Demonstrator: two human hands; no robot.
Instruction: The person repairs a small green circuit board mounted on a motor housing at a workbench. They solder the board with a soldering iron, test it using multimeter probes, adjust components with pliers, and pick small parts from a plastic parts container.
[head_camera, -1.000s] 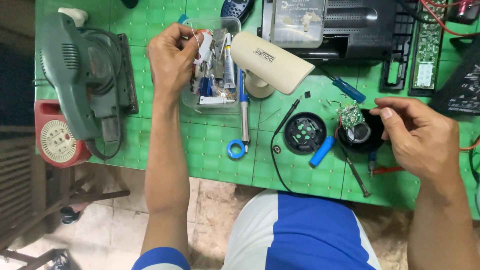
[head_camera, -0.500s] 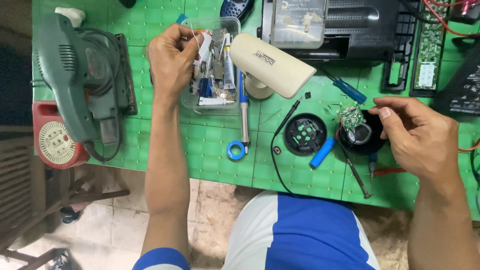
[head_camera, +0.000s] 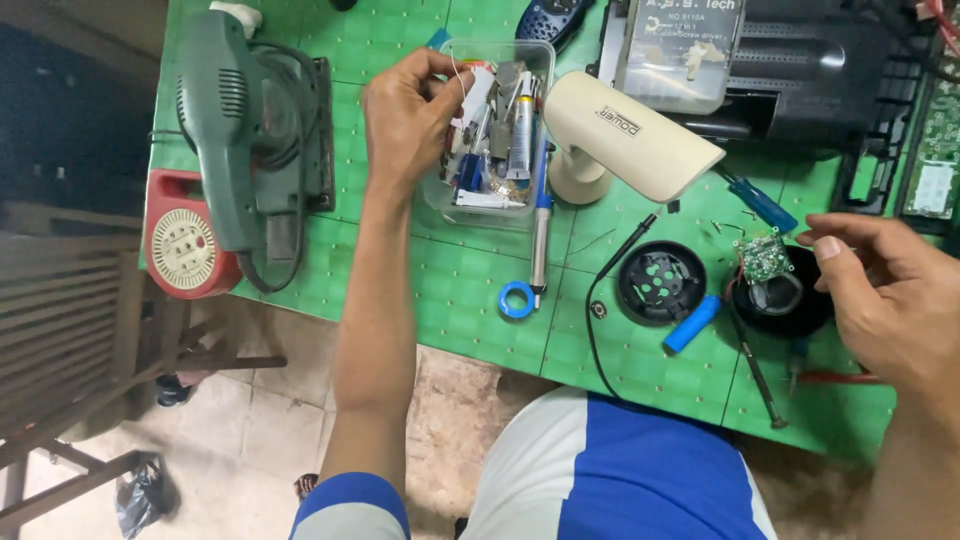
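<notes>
My left hand (head_camera: 408, 118) reaches into a clear plastic tub (head_camera: 485, 205) crammed with small tools and parts, fingers pinched on a thin pale wire at its left rim. My right hand (head_camera: 890, 295) hovers at the right with fingers loosely curled, thumb tip just right of a small round green circuit board (head_camera: 765, 258). That board stands on a black round housing (head_camera: 790, 305). I cannot make out anything between the right fingers. A black round cap (head_camera: 660, 283) and a blue cylindrical cell (head_camera: 692, 323) lie beside the housing.
All lies on a green gridded mat (head_camera: 450, 290). A green power sander (head_camera: 245, 130) and red cable reel (head_camera: 185, 245) sit left. A cream camera housing (head_camera: 630, 135), blue-handled soldering iron (head_camera: 540, 230), blue ring (head_camera: 517, 299), blue screwdriver (head_camera: 760, 205) and black machine (head_camera: 810, 70) crowd the middle and back.
My right hand has drifted slightly right, away from the circuit board. My left hand stays in the tub, its fingers shifting a little.
</notes>
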